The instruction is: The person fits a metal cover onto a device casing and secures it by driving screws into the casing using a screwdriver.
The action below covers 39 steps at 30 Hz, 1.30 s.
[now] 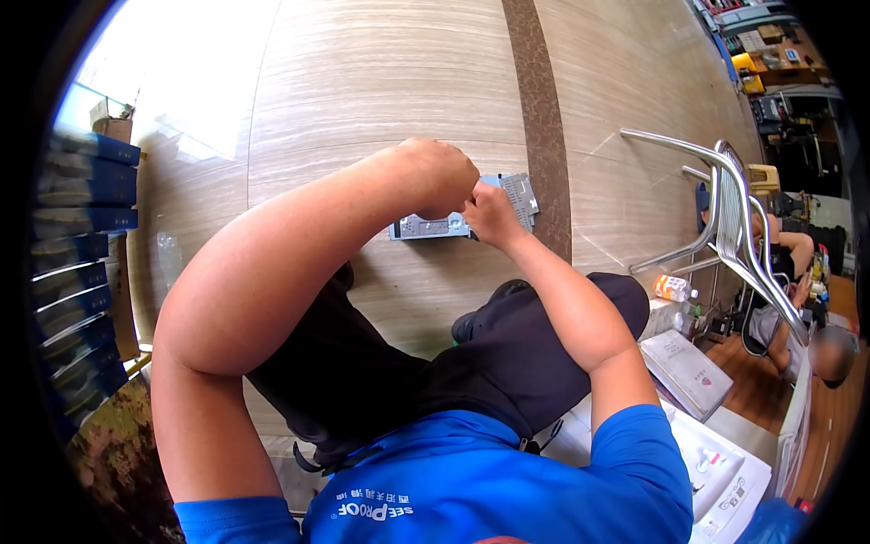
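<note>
On the tiled floor in front of me lies a flat metal electronics case [423, 227], silver-grey with a perforated plate at its right end. My left hand [437, 177] is over the middle of the case, its wrist bent and its fingers curled closed. What those fingers grip is hidden behind the hand. Close against it, my right hand [494, 216] is closed too, thumb and fingers drawn together just over the case. Whatever is pinched there is too small or too covered to name. Both hands hide the case's middle.
Blue boxes [86, 218] are stacked along the left. A metal-framed chair [729, 204] stands at right, with an orange-labelled bottle [672, 288] near its legs. A book [686, 372] and printed papers [725, 480] lie at lower right. Another person [779, 335] is at the far right.
</note>
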Motion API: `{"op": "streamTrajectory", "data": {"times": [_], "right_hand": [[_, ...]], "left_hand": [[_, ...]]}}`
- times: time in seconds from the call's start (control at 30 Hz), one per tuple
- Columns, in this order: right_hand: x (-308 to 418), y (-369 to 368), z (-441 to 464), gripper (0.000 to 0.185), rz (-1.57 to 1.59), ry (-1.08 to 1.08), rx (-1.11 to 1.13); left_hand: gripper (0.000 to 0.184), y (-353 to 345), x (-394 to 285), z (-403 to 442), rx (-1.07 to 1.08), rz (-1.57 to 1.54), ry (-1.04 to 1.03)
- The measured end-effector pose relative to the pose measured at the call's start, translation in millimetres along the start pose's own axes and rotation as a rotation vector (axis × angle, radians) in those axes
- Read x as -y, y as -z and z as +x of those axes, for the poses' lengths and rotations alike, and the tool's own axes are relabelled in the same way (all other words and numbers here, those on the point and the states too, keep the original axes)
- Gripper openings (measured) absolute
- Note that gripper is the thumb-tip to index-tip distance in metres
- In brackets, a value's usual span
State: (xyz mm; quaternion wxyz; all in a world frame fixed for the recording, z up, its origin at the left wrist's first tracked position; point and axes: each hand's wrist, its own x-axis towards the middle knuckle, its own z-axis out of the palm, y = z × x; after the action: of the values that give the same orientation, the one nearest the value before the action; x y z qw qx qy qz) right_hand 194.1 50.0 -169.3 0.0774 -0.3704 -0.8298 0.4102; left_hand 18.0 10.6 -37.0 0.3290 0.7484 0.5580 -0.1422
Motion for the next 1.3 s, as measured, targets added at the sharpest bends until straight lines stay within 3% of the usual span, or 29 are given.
{"op": "streamTrajectory", "data": {"times": [0.47, 0.77, 1.03, 1.3], "right_hand": [[-5.1, -2.7, -1.3, 0.009, 0.117, 0.033, 0.107], [-2.7, -2.8, 0.6, 0.008, 0.007, 0.022, 0.009], [-0.2, -2.0, -3.0, 0.007, 0.144, 0.019, 0.144], [-11.7, -7.3, 0.9, 0.007, 0.049, 0.07, 0.055]], "left_hand": [[0.025, 2.8, -0.5, -1.4, 0.013, 0.003, -0.002], [0.023, -1.8, 2.1, 1.7, 0.005, -0.014, 0.016], [0.022, -0.9, 1.6, -0.3, -0.024, 0.008, -0.012], [0.021, -1.0, 2.0, 0.0, -0.031, 0.003, -0.018]]}}
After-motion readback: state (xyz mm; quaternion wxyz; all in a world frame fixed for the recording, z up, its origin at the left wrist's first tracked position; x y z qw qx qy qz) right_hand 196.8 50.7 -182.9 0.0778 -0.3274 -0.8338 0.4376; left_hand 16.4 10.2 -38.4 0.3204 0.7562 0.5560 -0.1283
